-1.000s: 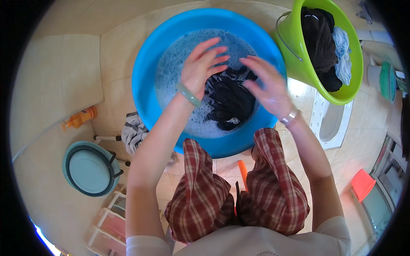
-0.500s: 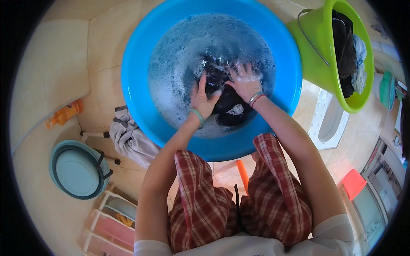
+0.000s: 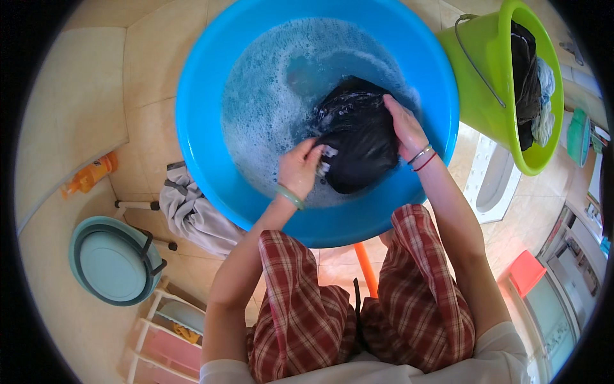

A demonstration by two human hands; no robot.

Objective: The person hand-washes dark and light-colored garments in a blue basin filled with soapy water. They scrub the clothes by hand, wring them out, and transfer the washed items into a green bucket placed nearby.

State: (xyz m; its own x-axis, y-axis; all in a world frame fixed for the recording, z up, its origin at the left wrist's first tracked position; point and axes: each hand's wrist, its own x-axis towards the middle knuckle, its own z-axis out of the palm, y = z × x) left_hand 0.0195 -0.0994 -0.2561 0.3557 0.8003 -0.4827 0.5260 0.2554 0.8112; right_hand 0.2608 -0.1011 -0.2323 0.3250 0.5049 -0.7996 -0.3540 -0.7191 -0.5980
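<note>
A dark, wet garment point(image 3: 361, 144) bulges up out of the soapy water in a big blue basin point(image 3: 192, 121). My left hand point(image 3: 299, 168), with a pale green bangle on its wrist, pinches the garment's near-left edge beside a small whitish patch. Along the garment's right side lies my right hand point(image 3: 408, 131), its visible fingers stretched out and touching the cloth. A silver bangle and a red cord circle that wrist. Part of the garment is under the water.
A lime-green bucket point(image 3: 473, 77) of clothes leans beside the basin's right side, near a white squat toilet point(image 3: 491, 179). Grey clothing point(image 3: 198, 217) lies at the left, near stacked teal basins point(image 3: 112, 265) and an orange bottle point(image 3: 91, 173).
The dark garment has come up out of the water and spread into a bulge. My left hand has closed on its edge; my right hand has moved right and nearer, to its side.
</note>
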